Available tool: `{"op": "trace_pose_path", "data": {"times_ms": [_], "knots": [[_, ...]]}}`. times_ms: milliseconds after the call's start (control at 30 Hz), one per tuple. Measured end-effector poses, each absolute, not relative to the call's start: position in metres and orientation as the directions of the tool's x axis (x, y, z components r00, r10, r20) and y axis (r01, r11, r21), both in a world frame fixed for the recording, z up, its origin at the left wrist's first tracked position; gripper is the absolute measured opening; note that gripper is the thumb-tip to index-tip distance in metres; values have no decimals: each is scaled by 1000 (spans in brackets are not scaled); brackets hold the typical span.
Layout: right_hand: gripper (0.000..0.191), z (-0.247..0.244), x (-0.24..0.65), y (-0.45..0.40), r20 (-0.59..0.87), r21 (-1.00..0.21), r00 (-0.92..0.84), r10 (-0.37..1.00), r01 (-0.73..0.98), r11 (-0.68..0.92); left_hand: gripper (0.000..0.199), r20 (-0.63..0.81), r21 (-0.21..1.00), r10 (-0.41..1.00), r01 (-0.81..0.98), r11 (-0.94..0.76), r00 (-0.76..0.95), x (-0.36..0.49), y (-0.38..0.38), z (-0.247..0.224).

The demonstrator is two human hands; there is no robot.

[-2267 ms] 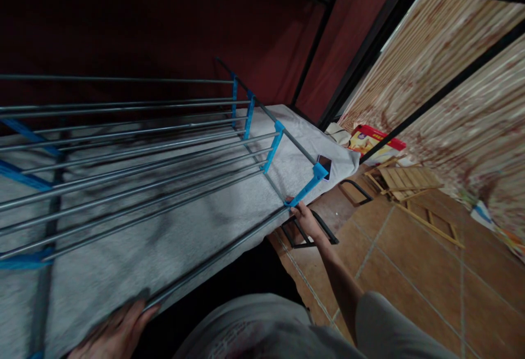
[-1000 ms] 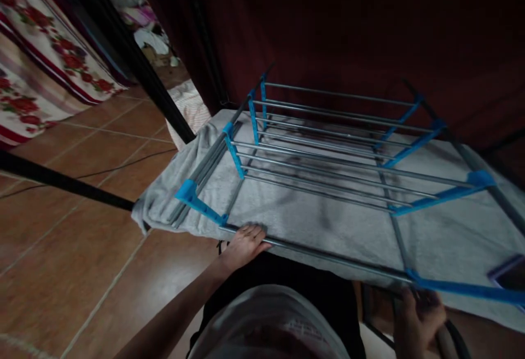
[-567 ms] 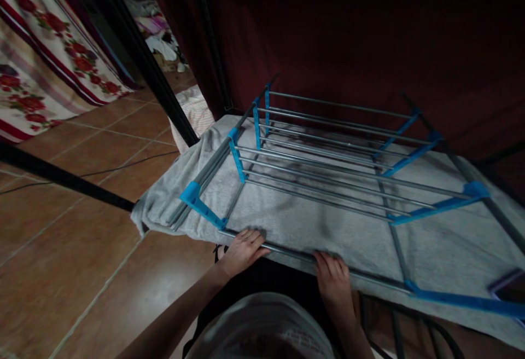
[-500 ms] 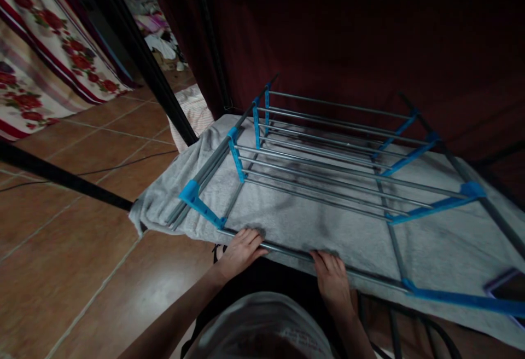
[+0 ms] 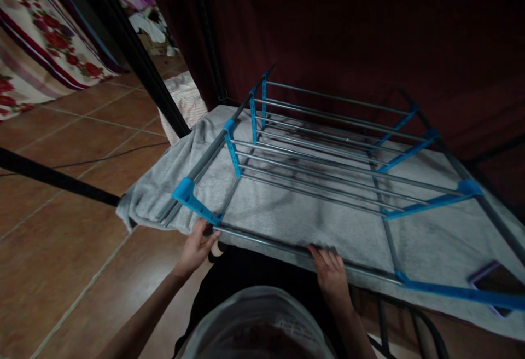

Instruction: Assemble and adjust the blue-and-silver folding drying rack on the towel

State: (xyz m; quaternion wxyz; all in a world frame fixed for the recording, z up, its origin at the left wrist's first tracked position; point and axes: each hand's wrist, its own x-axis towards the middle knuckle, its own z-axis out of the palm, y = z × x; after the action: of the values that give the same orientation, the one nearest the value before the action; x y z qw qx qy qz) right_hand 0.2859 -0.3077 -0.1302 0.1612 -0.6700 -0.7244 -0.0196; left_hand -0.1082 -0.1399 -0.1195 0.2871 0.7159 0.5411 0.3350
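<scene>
A metal-rod rack (image 5: 328,162), likely light, stiff and best held by its front tube (image 5: 264,240), is grasped there by the left hand's (image 5: 197,247) and right hand's (image 5: 330,274) curled fingers.

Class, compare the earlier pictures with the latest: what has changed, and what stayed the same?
The left hand has moved left along the metal front rod to its end at the left front blue bracket. The right hand has let go of the right front blue bracket and moved left onto the rod. The view has swung left. Unchanged: the rack sits on the grey blanket, near the smartphone.
</scene>
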Motion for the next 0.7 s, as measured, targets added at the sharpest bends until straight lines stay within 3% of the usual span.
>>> {"op": "trace_pose_path", "data": {"times_ms": [133, 367, 700], "knots": [[51, -136, 293, -310, 262, -171, -66, 963, 979, 114, 55, 10, 822, 937, 531, -206, 348, -117, -121, -108], [57, -137, 296, -311, 265, -170, -71, 962, 978, 119, 44, -199, 917, 791, 395, -59, 579, -122, -87, -87], [54, -133, 296, -311, 255, -151, -75, 964, 982, 117, 48, -181, 918, 725, 378, -118, 665, -124, -79, -85]]}}
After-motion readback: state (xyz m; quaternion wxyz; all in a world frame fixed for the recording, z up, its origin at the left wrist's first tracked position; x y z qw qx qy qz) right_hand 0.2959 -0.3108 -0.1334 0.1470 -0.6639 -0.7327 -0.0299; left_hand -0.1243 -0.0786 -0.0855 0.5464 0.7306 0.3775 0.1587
